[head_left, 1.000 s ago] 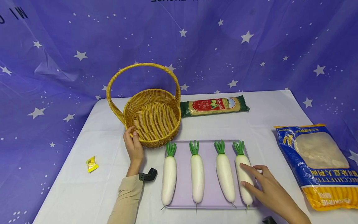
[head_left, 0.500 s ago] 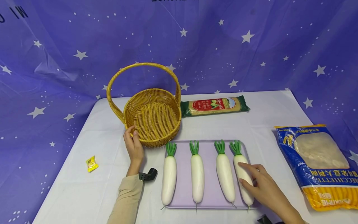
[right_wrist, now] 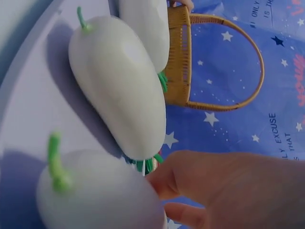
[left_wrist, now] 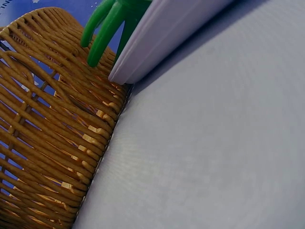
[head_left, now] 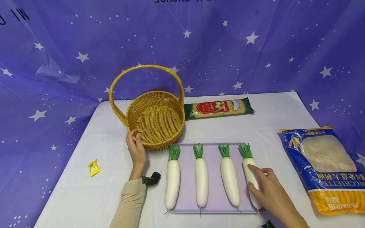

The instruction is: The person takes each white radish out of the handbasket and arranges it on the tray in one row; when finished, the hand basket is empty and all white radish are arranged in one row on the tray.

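Four white radishes with green tops lie side by side on a lilac tray (head_left: 214, 152). My right hand (head_left: 265, 186) lies over the rightmost radish (head_left: 248, 163), with fingers and thumb curled round its lower half. The right wrist view shows that hand (right_wrist: 228, 186) against the held radish (right_wrist: 95, 191), with a neighbouring radish (right_wrist: 119, 90) beyond. My left hand (head_left: 137, 150) holds the near rim of the empty yellow wicker basket (head_left: 171, 139), thumb on top. In the left wrist view the hand itself is hidden; only the basket wall (left_wrist: 47, 133) and the tray corner (left_wrist: 162, 38) show.
A long spaghetti packet (head_left: 218, 108) lies behind the tray. A large blue and yellow pasta bag (head_left: 325, 164) sits at the right edge. A small yellow sweet (head_left: 93, 167) lies at the left. A purple starred cloth hangs behind the white table.
The rightmost radish's green end swung a little left, then back to the right, under my right hand, which has slid slightly farther onto it. My left hand has stayed on the basket.
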Available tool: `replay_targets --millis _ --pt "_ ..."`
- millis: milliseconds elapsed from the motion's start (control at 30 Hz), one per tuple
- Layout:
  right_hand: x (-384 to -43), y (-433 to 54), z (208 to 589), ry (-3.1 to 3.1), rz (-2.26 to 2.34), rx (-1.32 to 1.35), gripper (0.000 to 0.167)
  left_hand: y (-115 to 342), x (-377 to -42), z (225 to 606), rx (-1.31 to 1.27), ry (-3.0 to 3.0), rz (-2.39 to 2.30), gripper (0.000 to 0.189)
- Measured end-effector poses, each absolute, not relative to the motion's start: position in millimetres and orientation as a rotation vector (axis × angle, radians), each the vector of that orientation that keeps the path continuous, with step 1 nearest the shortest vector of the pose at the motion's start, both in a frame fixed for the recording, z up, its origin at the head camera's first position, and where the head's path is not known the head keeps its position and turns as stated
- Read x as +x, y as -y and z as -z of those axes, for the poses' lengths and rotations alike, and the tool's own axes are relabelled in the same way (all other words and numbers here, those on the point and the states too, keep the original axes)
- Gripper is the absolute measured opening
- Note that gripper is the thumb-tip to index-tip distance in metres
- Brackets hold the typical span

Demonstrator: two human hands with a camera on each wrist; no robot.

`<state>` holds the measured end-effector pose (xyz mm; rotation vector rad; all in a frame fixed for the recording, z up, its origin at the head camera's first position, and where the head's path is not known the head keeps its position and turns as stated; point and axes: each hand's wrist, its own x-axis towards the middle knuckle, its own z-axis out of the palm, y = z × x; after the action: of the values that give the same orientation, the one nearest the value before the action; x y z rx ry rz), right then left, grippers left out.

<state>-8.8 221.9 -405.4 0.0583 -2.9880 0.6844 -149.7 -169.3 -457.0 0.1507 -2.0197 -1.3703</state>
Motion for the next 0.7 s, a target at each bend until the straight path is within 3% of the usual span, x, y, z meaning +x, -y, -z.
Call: replay_targets --millis 333,700 --pt "-5.0 -222.5 406.1 2.967 -0.656 0.096 0.052 170.8 -149.9 456.8 0.149 2.029 1.364 0.035" --pt "-7.5 -219.9 400.9 2.976 -0.662 0.053 0.062 169.6 -145.4 446.9 0.213 2.083 1.324 0.032"
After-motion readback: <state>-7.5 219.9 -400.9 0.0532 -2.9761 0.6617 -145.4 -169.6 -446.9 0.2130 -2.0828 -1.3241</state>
